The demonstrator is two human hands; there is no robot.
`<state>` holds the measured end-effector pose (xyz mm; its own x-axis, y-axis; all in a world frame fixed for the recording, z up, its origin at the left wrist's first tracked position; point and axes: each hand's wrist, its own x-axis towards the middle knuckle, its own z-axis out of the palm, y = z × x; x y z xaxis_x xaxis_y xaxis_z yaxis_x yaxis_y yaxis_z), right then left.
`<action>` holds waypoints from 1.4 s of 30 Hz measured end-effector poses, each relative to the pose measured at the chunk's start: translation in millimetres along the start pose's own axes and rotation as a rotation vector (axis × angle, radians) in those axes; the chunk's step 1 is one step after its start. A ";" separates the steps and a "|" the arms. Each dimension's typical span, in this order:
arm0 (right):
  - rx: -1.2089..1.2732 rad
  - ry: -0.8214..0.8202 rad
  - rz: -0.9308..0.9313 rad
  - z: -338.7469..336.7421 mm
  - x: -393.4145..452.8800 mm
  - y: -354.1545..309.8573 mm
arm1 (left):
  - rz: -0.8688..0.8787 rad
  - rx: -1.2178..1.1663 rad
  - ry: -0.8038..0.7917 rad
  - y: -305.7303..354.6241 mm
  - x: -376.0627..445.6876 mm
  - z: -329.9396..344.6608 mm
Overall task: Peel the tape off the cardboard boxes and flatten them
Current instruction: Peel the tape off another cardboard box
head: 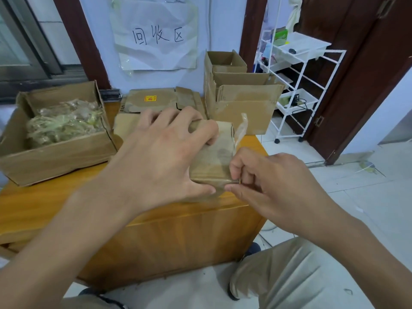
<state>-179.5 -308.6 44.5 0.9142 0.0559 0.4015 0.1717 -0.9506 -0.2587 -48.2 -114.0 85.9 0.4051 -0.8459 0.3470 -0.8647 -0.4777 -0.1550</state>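
small cardboard box [214,161] gripped by left hand [165,157], right hand [272,181] pinching its tape [242,126]

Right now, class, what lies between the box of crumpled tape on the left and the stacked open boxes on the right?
In the head view, flattened cardboard lies between the tape-filled box and the stacked boxes, against the wall.
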 end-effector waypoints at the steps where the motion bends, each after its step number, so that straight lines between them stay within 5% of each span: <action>1: 0.012 -0.010 0.000 -2.2 1.3 -0.1 | 0.006 0.010 0.015 0.9 -0.3 -0.8; 9: 0.608 0.000 0.049 -17.1 0.8 -0.2 | -0.097 -0.345 -0.114 -5.6 1.3 -5.7; 21: 0.292 0.257 -0.211 0.5 15.3 16.3 | -0.222 -0.571 -0.248 -22.7 21.4 -12.5; 25: 0.349 0.145 -0.084 -4.0 15.4 22.3 | -0.245 -0.598 -0.294 -30.6 31.6 -9.7; 29: 0.293 0.309 0.106 9.4 17.7 7.0 | -0.230 -0.574 -0.288 -24.2 38.7 -5.5; 32: 0.498 0.355 0.235 20.4 17.8 1.3 | -0.246 -0.586 -0.281 -26.0 40.9 -4.4; 37: 0.830 0.229 0.217 6.4 17.3 12.2 | -0.269 -0.580 -0.308 -25.2 38.8 -9.8; 42: 0.880 0.013 0.211 -14.2 9.7 30.6 | -0.277 -0.505 -0.297 -12.0 24.6 -9.9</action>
<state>-170.7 -341.5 53.0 0.9552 -0.1018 0.2781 0.2247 -0.3627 -0.9044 -30.8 -126.7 105.5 0.6357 -0.7713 0.0300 -0.7201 -0.5786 0.3830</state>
